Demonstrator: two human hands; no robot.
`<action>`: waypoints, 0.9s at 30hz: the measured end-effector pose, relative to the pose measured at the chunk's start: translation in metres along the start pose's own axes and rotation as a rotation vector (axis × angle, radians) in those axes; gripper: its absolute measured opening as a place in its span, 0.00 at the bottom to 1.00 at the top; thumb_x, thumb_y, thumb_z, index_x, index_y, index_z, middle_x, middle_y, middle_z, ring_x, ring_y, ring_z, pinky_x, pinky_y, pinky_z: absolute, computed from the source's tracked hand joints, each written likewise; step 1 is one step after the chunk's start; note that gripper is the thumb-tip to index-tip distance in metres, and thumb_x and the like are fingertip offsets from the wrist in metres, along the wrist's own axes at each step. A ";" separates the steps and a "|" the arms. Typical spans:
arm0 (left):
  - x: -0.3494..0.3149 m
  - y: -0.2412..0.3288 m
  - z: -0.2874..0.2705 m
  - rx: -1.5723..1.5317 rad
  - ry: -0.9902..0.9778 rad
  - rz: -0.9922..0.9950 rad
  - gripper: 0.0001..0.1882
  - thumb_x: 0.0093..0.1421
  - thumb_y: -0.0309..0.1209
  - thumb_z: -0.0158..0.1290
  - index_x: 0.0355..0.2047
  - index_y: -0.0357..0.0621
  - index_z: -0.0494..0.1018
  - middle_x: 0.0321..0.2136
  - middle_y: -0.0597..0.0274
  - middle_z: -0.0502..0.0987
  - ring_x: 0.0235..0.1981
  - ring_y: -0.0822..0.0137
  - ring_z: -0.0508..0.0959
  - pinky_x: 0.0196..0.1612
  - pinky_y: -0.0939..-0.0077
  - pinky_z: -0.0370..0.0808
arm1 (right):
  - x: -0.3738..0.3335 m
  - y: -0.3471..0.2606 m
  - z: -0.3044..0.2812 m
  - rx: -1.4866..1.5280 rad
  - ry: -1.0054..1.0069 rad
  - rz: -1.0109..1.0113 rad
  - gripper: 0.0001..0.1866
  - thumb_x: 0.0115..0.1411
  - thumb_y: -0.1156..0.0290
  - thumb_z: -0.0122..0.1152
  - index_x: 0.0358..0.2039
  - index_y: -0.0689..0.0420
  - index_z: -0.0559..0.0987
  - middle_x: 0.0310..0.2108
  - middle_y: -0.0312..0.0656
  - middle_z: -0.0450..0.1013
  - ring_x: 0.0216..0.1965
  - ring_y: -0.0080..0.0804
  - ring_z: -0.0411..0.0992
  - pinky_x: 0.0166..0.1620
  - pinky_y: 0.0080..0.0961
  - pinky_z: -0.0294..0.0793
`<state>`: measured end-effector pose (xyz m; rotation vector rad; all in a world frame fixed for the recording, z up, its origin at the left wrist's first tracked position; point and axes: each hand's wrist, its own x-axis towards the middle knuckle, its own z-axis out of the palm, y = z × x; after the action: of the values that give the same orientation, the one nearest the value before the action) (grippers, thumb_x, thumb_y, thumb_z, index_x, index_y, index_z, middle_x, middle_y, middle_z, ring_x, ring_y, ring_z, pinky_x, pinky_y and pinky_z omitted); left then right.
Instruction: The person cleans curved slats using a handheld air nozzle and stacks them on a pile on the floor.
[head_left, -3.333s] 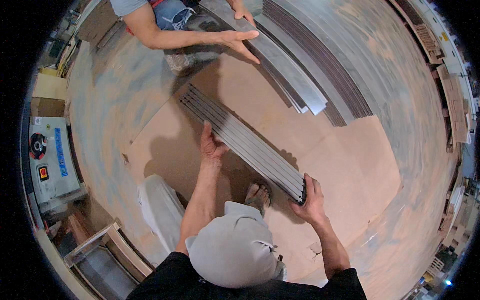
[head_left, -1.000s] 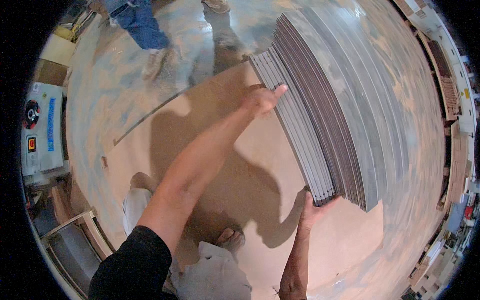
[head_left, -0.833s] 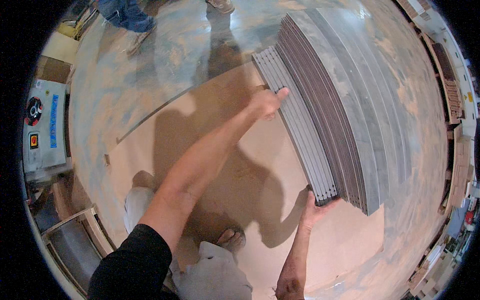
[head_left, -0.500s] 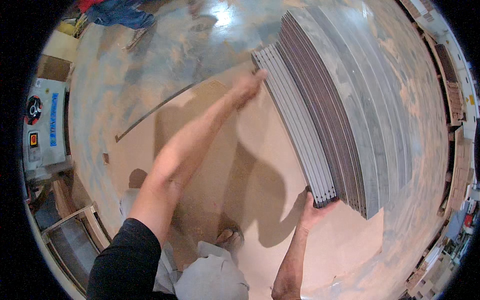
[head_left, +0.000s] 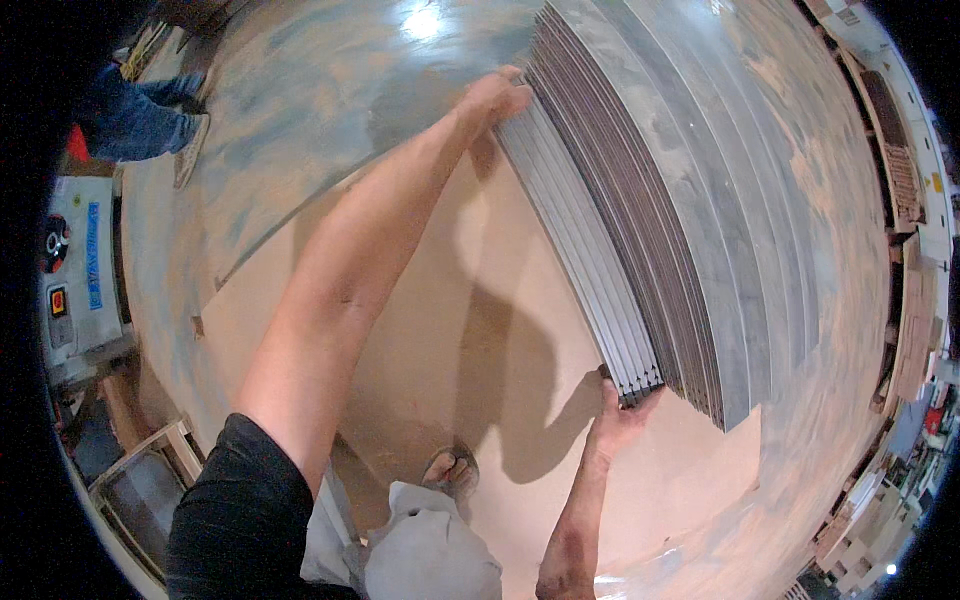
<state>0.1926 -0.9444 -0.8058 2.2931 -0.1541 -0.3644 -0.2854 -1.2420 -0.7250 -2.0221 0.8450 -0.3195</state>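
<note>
A bundle of long light grey grooved strips [head_left: 572, 230] lies slanting along the left side of a stack of grey planks with dark brown edges [head_left: 630, 220]. My left hand [head_left: 496, 97] is closed around the bundle's far end, its fingers over the corner. At the near end my right hand [head_left: 620, 422] grips from below, thumb on the left side and fingers partly hidden under the strips. A few dark corner pieces show at this near end. The bundle sits close against the plank stack; whether they touch along the whole length I cannot tell.
A tan sheet [head_left: 400, 380] covers the floor under my foot [head_left: 450, 468]. At the upper left stands another person's leg in blue trousers [head_left: 150, 120]. A grey machine panel [head_left: 85, 270] is at the left, above a framed screen [head_left: 145, 490]. Stacked boards [head_left: 915, 310] line the right edge.
My left hand has moved up from the bundle's side to its far end and closed there. The bundle sits slightly further left and up. The other person's leg appears lower and further left.
</note>
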 end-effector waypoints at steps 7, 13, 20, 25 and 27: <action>-0.036 0.081 0.022 0.016 0.349 -0.248 0.30 0.56 0.49 0.57 0.56 0.50 0.73 0.52 0.52 0.78 0.54 0.52 0.76 0.57 0.61 0.69 | 0.003 0.018 -0.004 -0.101 0.117 0.018 0.50 0.50 0.76 0.71 0.68 0.69 0.52 0.68 0.58 0.54 0.69 0.48 0.54 0.70 0.40 0.53; -0.046 0.061 0.034 -0.878 0.628 -0.114 0.18 0.49 0.33 0.59 0.42 0.44 0.78 0.35 0.60 0.79 0.33 0.65 0.77 0.39 0.69 0.74 | 0.014 0.047 0.017 -0.079 0.237 -0.129 0.51 0.53 0.78 0.70 0.69 0.65 0.45 0.69 0.57 0.48 0.71 0.51 0.48 0.71 0.48 0.47; -0.062 0.063 0.030 -1.241 0.552 -0.096 0.16 0.50 0.28 0.55 0.40 0.39 0.78 0.34 0.62 0.76 0.34 0.67 0.74 0.38 0.74 0.72 | 0.020 0.028 -0.013 0.671 0.142 0.363 0.40 0.63 0.67 0.62 0.67 0.62 0.51 0.64 0.51 0.57 0.64 0.45 0.59 0.66 0.49 0.56; -0.033 0.078 0.031 -1.234 0.445 -0.071 0.15 0.52 0.28 0.54 0.41 0.41 0.78 0.35 0.62 0.76 0.37 0.67 0.74 0.41 0.72 0.72 | 0.073 0.034 -0.025 0.756 0.105 0.431 0.26 0.68 0.61 0.54 0.59 0.64 0.65 0.56 0.48 0.68 0.56 0.39 0.66 0.60 0.44 0.62; -0.021 0.089 0.048 -1.181 0.356 -0.156 0.15 0.53 0.29 0.53 0.42 0.41 0.78 0.34 0.62 0.76 0.37 0.66 0.74 0.41 0.71 0.72 | 0.056 0.033 -0.022 0.783 0.193 0.403 0.25 0.67 0.62 0.55 0.59 0.66 0.65 0.56 0.49 0.67 0.56 0.39 0.66 0.60 0.42 0.63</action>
<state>0.1579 -1.0332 -0.7667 1.1591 0.3454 -0.0613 -0.2698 -1.3060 -0.7447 -1.0837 1.0204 -0.5210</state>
